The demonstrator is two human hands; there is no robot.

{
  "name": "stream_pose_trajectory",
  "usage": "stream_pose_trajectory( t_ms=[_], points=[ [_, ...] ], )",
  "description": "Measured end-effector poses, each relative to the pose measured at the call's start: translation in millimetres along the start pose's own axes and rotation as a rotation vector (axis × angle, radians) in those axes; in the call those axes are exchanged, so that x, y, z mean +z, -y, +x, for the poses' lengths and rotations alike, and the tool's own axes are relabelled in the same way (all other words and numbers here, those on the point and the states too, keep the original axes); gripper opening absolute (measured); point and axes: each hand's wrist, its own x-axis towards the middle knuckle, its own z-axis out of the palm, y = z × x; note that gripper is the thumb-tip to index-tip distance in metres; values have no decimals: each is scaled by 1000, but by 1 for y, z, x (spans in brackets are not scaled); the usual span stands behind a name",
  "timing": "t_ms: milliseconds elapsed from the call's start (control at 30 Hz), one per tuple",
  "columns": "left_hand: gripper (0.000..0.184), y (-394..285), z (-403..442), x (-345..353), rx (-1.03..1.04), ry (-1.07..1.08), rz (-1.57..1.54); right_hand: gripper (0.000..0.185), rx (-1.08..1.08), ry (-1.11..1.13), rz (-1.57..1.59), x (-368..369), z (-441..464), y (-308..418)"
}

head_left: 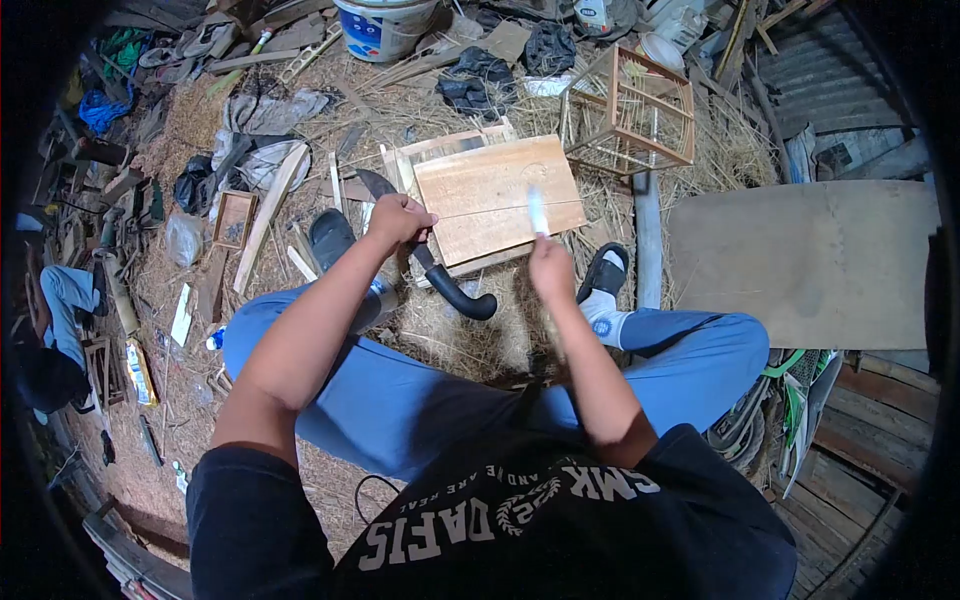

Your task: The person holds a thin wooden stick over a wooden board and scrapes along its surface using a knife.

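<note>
A pale wooden board [480, 175] lies in front of me between my feet. At its left edge my left hand [402, 218] is closed, finger and thumb pinching what looks like a thin stick [485, 211] that runs across the board. A machete [466, 295] with a curved black handle and hooked dark blade passes under that hand; whether the hand touches it, I cannot tell. My right hand [552, 268], at the board's near edge, is closed around a narrow whitish tool [537, 208], smeared by motion. Its kind cannot be made out. It crosses over the stick.
A slatted wooden frame [640, 112] stands at the upper right. A large flat panel [800, 262] lies on the right. A white bucket [385, 30] is at the back. Straw and scraps of wood cover the ground. Another person's leg [68, 310] shows at far left.
</note>
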Motion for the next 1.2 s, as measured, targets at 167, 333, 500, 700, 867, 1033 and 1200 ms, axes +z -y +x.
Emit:
stream_pose_trajectory(
  t_ms=[167,333,500,700,867,1033,1200],
  points=[
    [23,3,7,2,-25,18,-43,54,-5,-55,-27,22,-13,8],
    [25,3,9,2,-41,-12,-32,48,8,76,-111,14,-20,26],
    [25,5,5,3,-10,-34,-17,48,29,-5,-69,16,-7,-4],
    [24,2,8,1,-40,-17,7,50,28,5,-77,2,-9,8],
    [23,3,6,1,-10,1,13,51,61,-90,-67,10,-10,3],
    [24,1,9,1,-15,-22,-7,53,61,-28,15,0,9,-20],
    [25,9,10,1,-27,-21,12,53,29,-46,32,26,-6,-3]
  ],
)
